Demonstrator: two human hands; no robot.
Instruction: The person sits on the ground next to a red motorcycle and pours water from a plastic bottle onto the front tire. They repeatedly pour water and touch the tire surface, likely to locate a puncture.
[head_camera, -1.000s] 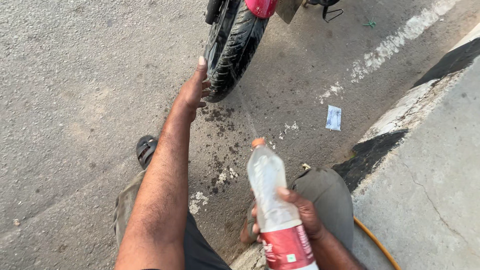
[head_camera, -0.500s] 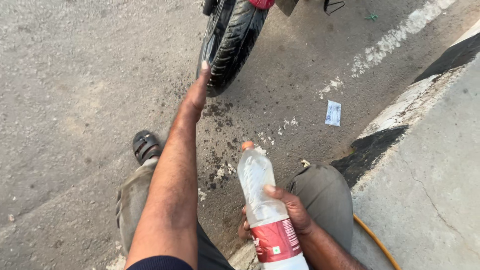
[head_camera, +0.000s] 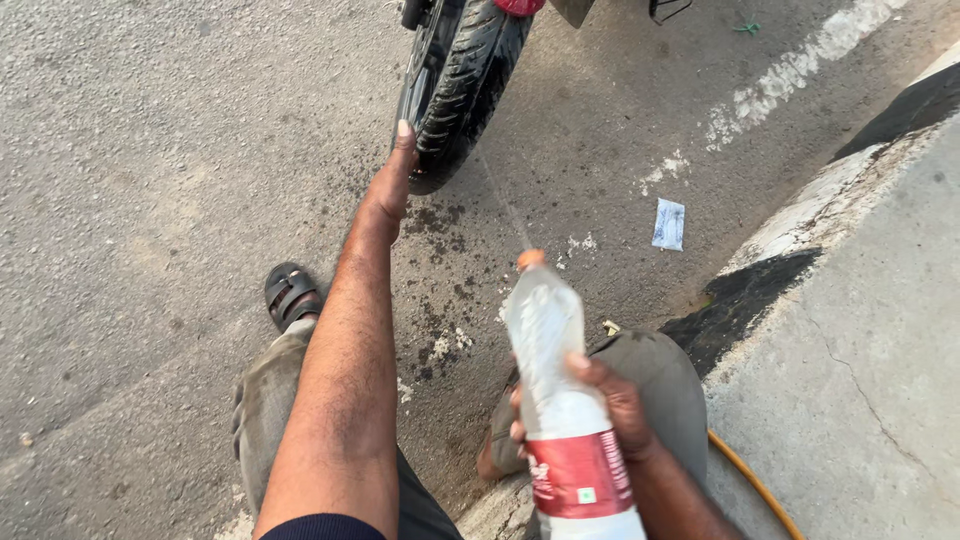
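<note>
My left hand (head_camera: 393, 178) reaches forward, and its fingers touch the tread of a black motorcycle tyre (head_camera: 461, 85) that stands on the asphalt. My right hand (head_camera: 600, 400) grips a clear plastic bottle (head_camera: 558, 390) with a red label and an orange cap. The bottle is tilted toward the tyre, and a thin stream of water (head_camera: 503, 205) shoots from its cap to the rubber. My knees in grey trousers (head_camera: 655, 375) show below both arms.
Wet dark spots (head_camera: 445, 230) mark the road under the tyre. My sandalled foot (head_camera: 288, 295) rests at the left. A small white wrapper (head_camera: 668, 223) lies near the painted kerb (head_camera: 800, 250). A concrete slab (head_camera: 860, 380) and an orange hose (head_camera: 755, 480) are at the right.
The view has shifted a little, and the tyre sits more to the right. My left hand stays on the tyre, and the bottle has dropped slightly lower in view.
</note>
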